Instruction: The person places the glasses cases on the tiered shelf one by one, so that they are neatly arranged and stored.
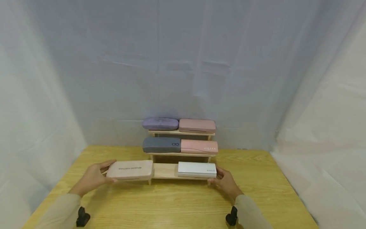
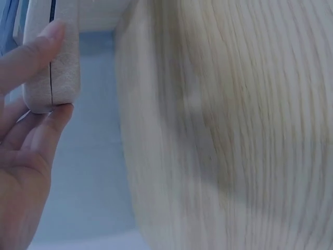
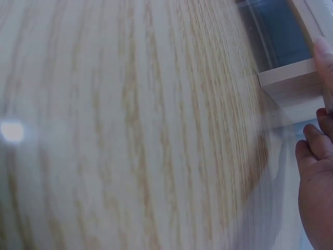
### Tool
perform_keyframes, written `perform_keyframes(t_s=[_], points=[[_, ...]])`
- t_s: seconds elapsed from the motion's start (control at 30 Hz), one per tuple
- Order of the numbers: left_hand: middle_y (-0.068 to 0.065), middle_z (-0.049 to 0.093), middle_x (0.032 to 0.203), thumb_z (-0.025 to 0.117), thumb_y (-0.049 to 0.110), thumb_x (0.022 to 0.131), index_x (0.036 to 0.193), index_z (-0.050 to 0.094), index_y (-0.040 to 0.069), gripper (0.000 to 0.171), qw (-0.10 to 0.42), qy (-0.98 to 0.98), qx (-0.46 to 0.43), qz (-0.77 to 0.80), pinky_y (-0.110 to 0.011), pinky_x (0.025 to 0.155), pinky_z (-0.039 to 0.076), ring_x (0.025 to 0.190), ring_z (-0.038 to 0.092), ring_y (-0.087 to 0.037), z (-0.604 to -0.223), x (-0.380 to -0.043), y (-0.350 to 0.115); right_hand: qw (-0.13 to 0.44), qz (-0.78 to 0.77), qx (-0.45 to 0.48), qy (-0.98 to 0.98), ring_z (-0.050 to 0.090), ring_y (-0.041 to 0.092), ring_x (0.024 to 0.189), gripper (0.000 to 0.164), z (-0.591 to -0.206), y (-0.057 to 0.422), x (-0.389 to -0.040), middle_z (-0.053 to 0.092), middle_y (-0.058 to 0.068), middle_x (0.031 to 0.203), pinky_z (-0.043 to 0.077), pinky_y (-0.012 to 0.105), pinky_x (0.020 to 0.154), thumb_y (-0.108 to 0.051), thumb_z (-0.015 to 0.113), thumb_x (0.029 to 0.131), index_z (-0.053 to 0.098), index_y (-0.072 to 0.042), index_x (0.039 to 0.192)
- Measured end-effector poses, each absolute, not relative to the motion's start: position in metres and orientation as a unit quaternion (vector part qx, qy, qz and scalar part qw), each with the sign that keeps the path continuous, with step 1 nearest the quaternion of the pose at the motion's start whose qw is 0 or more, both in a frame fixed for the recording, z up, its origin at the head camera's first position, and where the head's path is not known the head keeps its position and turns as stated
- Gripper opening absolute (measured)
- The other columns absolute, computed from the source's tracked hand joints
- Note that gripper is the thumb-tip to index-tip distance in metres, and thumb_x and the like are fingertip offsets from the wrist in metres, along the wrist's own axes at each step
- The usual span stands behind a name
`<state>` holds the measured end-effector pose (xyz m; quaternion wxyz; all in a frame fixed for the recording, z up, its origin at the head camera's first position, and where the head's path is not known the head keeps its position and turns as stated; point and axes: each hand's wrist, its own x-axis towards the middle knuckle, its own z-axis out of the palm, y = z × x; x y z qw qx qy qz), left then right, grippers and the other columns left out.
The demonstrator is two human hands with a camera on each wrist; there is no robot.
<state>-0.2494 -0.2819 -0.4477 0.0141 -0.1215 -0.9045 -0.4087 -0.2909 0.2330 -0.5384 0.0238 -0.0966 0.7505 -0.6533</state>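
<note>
My left hand [image 1: 92, 176] holds a pale pink glasses case [image 1: 130, 169] by its left end, thumb in front and fingers behind. The case's right end is at the left end of the bottom step of a wooden three-step stand [image 1: 165, 170]. In the left wrist view, the thumb [image 2: 39, 54] presses the case [image 2: 65, 78] across its seam. My right hand [image 1: 227, 183] grips the right end of the bottom step, beside a white glasses case [image 1: 197, 169]. In the right wrist view, the thumb [image 3: 323, 54] lies against the step's edge; part of the hand is cut off.
On the middle step lie a grey-blue glasses case [image 1: 161, 145] and a pink one [image 1: 199, 146]. The top step bears a purple case [image 1: 160, 123] and a dusty pink case [image 1: 197, 126]. The stand is on a yellow wood-grain table [image 1: 160, 206], with pale sheeting [image 1: 183, 63] around.
</note>
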Motion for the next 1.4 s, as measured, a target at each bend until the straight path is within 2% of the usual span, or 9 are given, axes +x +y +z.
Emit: perform_keyframes(t_s=[0.1, 0.8, 1.07, 1.4], points=[[-0.031, 0.042, 0.140, 0.086, 0.026, 0.069, 0.140, 0.043, -0.005, 0.088, 0.015, -0.902, -0.127, -0.412, -0.038, 0.087, 0.054, 0.122, 0.048, -0.046, -0.446, -0.252, -0.274, 0.024, -0.657, -0.097, 0.747, 0.048, 0.034, 0.127, 0.084, -0.537, 0.232, -0.290, 0.040, 0.023, 0.146, 0.049, 0.023, 0.093, -0.011, 0.080, 0.077, 0.034, 0.005, 0.145], [-0.032, 0.047, 0.135, 0.088, 0.016, 0.066, 0.132, 0.049, -0.012, 0.082, 0.049, -0.882, -0.167, -0.439, -0.039, 0.087, 0.053, 0.118, 0.051, -0.047, -0.462, -0.277, -0.205, 0.027, -0.659, -0.097, 0.745, 0.042, 0.033, 0.132, 0.084, -0.534, 0.232, -0.290, 0.039, 0.021, 0.147, 0.045, 0.024, 0.098, -0.010, 0.081, 0.076, 0.035, 0.005, 0.145], [-0.036, 0.035, 0.142, 0.082, 0.011, 0.074, 0.137, 0.037, -0.017, 0.083, 0.013, -0.874, -0.157, -0.460, -0.038, 0.095, 0.047, 0.126, 0.044, -0.046, -0.473, -0.282, -0.197, 0.033, -0.662, -0.095, 0.742, 0.042, 0.033, 0.132, 0.086, -0.537, 0.231, -0.290, 0.039, 0.021, 0.147, 0.046, 0.023, 0.097, -0.011, 0.081, 0.076, 0.033, 0.004, 0.146], [-0.038, 0.032, 0.142, 0.079, 0.012, 0.077, 0.139, 0.032, -0.019, 0.084, 0.013, -0.875, -0.158, -0.457, -0.042, 0.098, 0.045, 0.127, 0.041, -0.047, -0.474, -0.283, -0.194, 0.027, -0.657, -0.097, 0.747, 0.044, 0.035, 0.130, 0.086, -0.537, 0.231, -0.290, 0.039, 0.023, 0.146, 0.047, 0.024, 0.095, -0.011, 0.081, 0.076, 0.032, 0.006, 0.145]])
